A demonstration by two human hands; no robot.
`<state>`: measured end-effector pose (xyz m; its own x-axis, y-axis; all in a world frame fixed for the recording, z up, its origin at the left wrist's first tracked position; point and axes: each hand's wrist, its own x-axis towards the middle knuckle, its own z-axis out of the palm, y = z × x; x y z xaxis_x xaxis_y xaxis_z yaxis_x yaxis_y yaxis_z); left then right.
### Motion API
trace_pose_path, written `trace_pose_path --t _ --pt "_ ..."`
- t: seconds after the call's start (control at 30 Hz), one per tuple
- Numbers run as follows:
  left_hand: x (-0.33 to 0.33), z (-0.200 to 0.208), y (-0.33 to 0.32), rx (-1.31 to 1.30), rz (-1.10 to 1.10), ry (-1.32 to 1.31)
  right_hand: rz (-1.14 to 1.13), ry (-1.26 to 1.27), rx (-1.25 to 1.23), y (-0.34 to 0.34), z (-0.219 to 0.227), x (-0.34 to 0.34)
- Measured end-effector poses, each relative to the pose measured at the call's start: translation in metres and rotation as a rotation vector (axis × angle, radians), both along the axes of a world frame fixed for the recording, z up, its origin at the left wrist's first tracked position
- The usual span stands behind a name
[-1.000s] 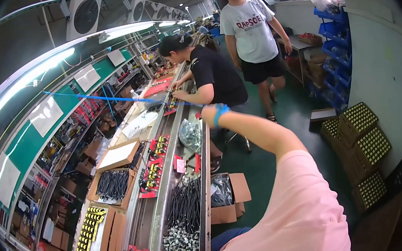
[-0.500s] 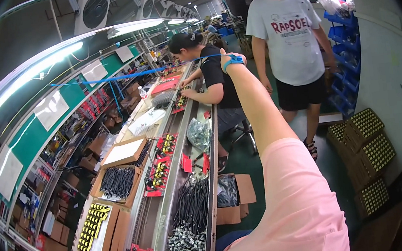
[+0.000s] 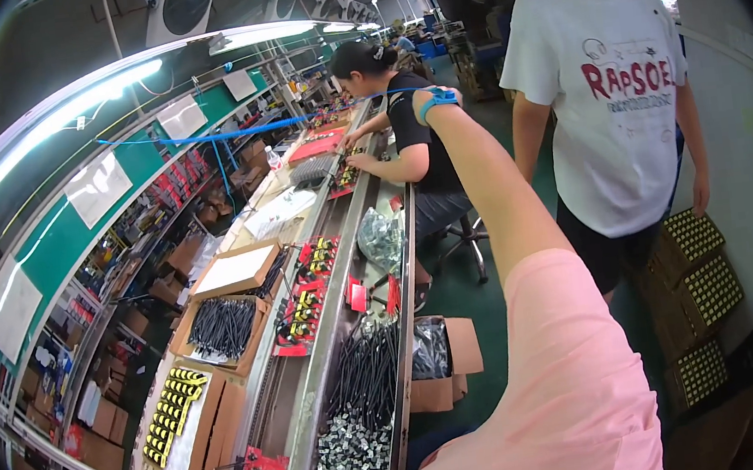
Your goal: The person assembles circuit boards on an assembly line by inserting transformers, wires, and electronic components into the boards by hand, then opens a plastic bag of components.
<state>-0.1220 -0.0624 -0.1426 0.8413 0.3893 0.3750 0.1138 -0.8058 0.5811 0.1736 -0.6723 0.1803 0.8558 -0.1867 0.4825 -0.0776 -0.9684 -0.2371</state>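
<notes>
My right arm, in a pink sleeve, stretches up and away from the lower right. Around its wrist is a blue wristband [image 3: 437, 102], and a blue cord [image 3: 244, 130] runs from there leftward above the bench. My right hand [image 3: 448, 94] is small at the arm's far end, beside the seated co-worker's back; its fingers are mostly hidden, so I cannot tell what it holds, if anything. Nothing of my left hand shows. Nearer, black cables [image 3: 364, 366] and small metal parts [image 3: 354, 465] lie heaped in the bench's trough.
A seated co-worker [image 3: 417, 142] in black bends over the bench. Another person [image 3: 618, 115] in a white T-shirt stands right of my arm. Red fixtures [image 3: 301, 318], yellow-black parts [image 3: 172, 416] and a box of black cables [image 3: 220, 332] line the bench. Stacked cartons [image 3: 712, 289] stand by the wall.
The standing person has come nearer and farther right in the picture. My right arm stays outstretched, the hand slightly farther right. The view has shifted a little.
</notes>
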Motion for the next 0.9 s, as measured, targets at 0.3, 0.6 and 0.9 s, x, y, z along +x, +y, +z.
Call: trace_pose_path --t 0.3,0.6,0.9 --pt "0.008 -0.019 0.029 -0.141 -0.020 0.075 0.820 0.590 -0.516 0.139 -0.089 0.103" --pt "-0.008 -0.008 -0.003 -0.405 0.085 0.014 1.960 0.345 -0.587 0.327 -0.206 -0.095" --pt "-0.099 0.060 -0.033 -0.210 0.344 0.012 2.510 0.327 -0.557 0.420 -0.301 -0.157"
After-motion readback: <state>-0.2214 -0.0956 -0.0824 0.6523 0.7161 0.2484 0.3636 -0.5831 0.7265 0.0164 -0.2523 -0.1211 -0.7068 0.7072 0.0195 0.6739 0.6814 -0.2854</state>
